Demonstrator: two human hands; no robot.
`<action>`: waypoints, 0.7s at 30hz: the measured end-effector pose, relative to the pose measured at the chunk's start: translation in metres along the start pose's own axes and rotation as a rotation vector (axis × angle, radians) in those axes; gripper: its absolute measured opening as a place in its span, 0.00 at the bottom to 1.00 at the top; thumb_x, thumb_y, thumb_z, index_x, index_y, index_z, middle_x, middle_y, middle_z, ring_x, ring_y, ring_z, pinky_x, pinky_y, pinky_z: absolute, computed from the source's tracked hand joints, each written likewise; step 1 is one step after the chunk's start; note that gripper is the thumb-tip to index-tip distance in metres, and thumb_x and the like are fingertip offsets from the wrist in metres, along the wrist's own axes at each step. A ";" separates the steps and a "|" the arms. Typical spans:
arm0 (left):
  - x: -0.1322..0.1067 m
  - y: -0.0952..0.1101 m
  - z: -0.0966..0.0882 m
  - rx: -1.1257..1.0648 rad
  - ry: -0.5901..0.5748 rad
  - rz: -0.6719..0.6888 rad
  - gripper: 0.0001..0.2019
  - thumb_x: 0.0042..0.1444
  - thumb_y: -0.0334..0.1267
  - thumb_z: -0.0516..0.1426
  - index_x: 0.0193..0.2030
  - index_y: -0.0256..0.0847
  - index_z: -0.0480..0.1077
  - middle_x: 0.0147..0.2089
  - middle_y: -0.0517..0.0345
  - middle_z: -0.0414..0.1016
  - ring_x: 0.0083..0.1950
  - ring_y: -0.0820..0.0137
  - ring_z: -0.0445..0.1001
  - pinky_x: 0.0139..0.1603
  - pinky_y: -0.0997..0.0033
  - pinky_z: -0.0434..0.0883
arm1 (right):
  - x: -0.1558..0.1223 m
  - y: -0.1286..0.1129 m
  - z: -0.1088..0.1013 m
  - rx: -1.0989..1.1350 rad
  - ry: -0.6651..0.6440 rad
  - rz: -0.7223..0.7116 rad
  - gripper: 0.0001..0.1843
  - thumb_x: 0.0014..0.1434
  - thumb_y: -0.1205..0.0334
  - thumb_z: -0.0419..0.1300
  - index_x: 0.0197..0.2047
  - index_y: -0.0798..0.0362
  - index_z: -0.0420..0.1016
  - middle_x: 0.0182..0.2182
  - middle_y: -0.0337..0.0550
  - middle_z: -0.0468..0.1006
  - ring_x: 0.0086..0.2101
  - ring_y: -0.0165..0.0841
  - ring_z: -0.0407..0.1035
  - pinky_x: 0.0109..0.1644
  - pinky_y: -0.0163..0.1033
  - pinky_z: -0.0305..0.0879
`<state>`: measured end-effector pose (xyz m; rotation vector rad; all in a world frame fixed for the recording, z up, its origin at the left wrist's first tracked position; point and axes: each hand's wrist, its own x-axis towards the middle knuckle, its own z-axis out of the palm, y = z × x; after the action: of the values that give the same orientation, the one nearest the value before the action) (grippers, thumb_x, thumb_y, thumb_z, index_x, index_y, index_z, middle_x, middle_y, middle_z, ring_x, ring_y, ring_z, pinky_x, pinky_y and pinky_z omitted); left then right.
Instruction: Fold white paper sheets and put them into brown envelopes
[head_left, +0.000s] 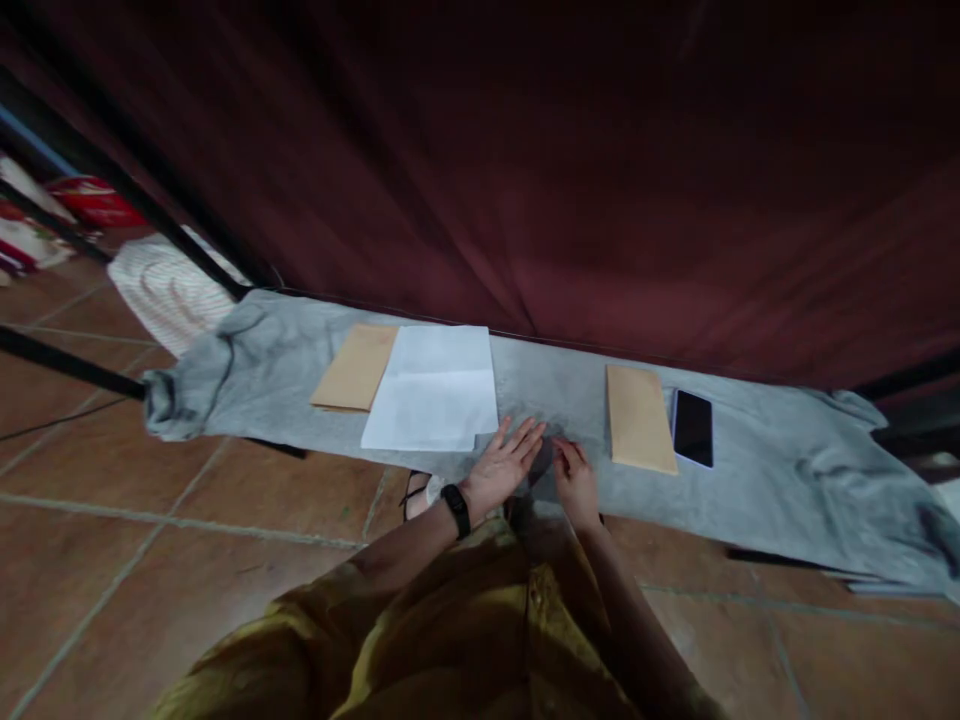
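My left hand is open above the front edge of the grey cloth, palm partly up and fingers stretched out. Its fingertips are close to the lower right corner of the white paper sheets. My right hand is beside it, fingers curled together; anything between them is too small or hidden to make out. Left of the sheets, and touching them, lies a brown paper envelope. A second brown envelope lies to the right of my right hand, with a dark-screened phone next to it.
A grey cloth covers the long narrow bench, bunched at both ends. Behind it hangs a dark red curtain. Black metal bars stand at the left, near a striped cloth. Brown floor tiles lie below.
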<state>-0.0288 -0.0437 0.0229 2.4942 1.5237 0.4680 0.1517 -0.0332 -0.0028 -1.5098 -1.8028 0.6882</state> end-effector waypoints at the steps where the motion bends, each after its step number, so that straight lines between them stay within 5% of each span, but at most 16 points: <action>1: -0.004 -0.006 -0.003 0.030 -0.011 0.002 0.27 0.64 0.26 0.48 0.69 0.46 0.62 0.76 0.57 0.54 0.78 0.64 0.47 0.78 0.44 0.46 | 0.006 -0.008 0.010 0.003 -0.029 -0.008 0.22 0.67 0.61 0.46 0.55 0.54 0.76 0.51 0.52 0.78 0.49 0.38 0.73 0.56 0.43 0.68; 4: -0.016 -0.018 -0.013 0.147 -0.048 0.029 0.27 0.66 0.31 0.48 0.72 0.37 0.57 0.78 0.47 0.49 0.79 0.57 0.40 0.77 0.37 0.40 | 0.024 -0.031 0.036 -0.014 -0.101 -0.010 0.21 0.68 0.61 0.46 0.55 0.53 0.76 0.51 0.51 0.78 0.48 0.36 0.73 0.56 0.40 0.68; 8: -0.036 -0.035 -0.024 0.193 0.032 -0.134 0.27 0.68 0.37 0.50 0.72 0.35 0.57 0.77 0.43 0.51 0.79 0.54 0.40 0.76 0.37 0.40 | 0.040 -0.052 0.058 -0.106 -0.129 0.035 0.20 0.70 0.60 0.48 0.56 0.54 0.76 0.51 0.50 0.79 0.47 0.35 0.75 0.53 0.37 0.68; 13: -0.060 -0.067 -0.034 0.137 0.172 -0.348 0.27 0.68 0.39 0.49 0.73 0.39 0.56 0.77 0.43 0.51 0.78 0.54 0.44 0.75 0.42 0.47 | 0.049 -0.058 0.066 -0.223 -0.111 0.071 0.17 0.69 0.62 0.51 0.55 0.51 0.77 0.51 0.47 0.80 0.45 0.34 0.76 0.52 0.35 0.68; 21: -0.076 -0.090 -0.029 0.155 0.207 -0.434 0.26 0.68 0.44 0.50 0.70 0.38 0.61 0.75 0.39 0.55 0.76 0.50 0.52 0.72 0.40 0.55 | 0.060 -0.073 0.078 -0.180 -0.167 0.121 0.15 0.68 0.63 0.53 0.49 0.50 0.80 0.49 0.45 0.80 0.45 0.33 0.75 0.53 0.33 0.66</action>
<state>-0.1462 -0.0698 0.0085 2.1719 2.1855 0.5634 0.0396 0.0140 0.0127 -1.7358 -1.9542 0.7459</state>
